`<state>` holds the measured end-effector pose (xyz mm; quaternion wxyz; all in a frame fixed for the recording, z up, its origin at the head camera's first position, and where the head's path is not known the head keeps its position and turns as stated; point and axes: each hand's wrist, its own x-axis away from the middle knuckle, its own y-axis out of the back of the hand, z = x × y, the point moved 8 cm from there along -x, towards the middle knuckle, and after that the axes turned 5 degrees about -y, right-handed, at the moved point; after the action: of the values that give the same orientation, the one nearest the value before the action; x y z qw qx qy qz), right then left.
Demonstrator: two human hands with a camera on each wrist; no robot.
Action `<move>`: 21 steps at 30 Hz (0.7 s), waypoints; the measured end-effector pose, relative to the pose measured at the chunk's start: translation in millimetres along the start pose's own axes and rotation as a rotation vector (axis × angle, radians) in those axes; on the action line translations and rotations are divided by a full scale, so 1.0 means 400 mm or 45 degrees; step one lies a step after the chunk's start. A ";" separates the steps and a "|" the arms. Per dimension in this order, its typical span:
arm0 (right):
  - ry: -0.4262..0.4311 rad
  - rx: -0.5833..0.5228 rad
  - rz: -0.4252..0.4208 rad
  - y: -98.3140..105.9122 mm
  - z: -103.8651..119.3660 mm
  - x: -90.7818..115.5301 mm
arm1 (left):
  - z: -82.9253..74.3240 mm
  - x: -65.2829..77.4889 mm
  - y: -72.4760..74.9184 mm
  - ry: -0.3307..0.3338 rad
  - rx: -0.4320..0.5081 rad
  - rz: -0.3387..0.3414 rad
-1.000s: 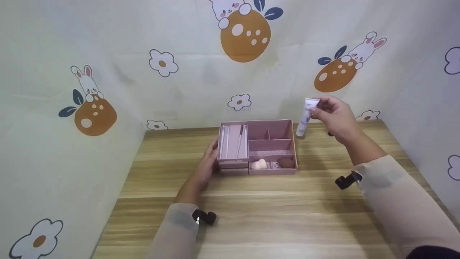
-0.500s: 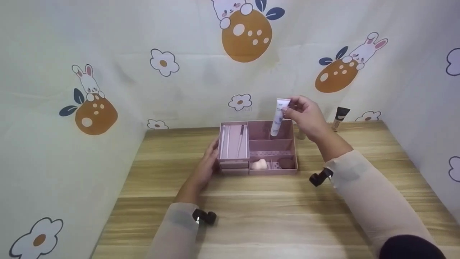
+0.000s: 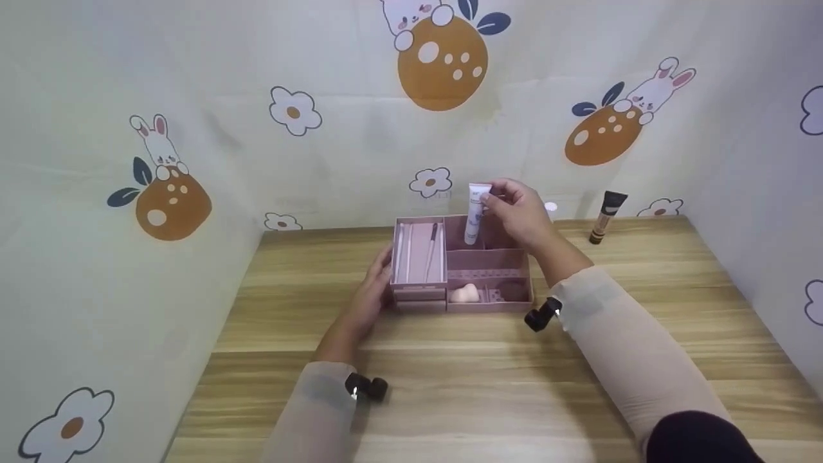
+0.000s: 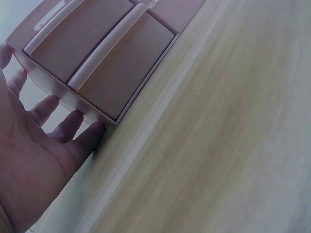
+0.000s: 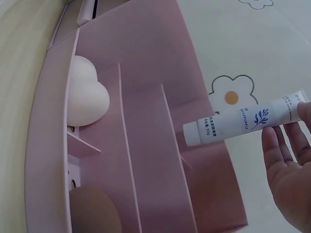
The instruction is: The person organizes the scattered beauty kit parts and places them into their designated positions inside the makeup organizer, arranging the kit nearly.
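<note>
My right hand (image 3: 522, 209) pinches a white squeeze tube (image 3: 475, 215) near its flat crimped end, cap down. The tube hangs over the back left compartment of a pink desk organizer (image 3: 488, 307). In the right wrist view, blue lettering and a leaf print show on the tube (image 5: 255, 118), its cap overlapping the rear compartments. My left hand (image 3: 370, 299) rests against the organizer's left side; the left wrist view shows its fingertips spread along that side wall (image 4: 63, 92). A cream makeup sponge (image 3: 465, 294) and a brown one (image 3: 512, 291) lie in the front compartments.
Several thin brushes (image 3: 429, 251) lie in the organizer's top left tray, above two drawers (image 4: 131, 63). A black-and-tan tube (image 3: 607, 217) stands on the wooden table (image 3: 450, 386) at the back right. A patterned cloth (image 3: 347, 148) hangs behind the table.
My right hand has carried the white tube leftward, from right of the organizer to above its back left compartment. The black-and-tan tube has come into view. My left hand stays put.
</note>
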<state>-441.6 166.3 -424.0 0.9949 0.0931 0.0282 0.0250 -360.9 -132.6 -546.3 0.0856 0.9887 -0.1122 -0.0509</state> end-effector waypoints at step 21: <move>-0.083 0.015 0.008 -0.098 -0.091 -0.021 | -0.001 0.000 -0.002 -0.029 0.053 0.016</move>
<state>-450.6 134.0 -466.5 0.9947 0.1000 -0.0044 0.0247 -360.5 -131.7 -546.2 0.0640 0.9889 -0.1205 -0.0591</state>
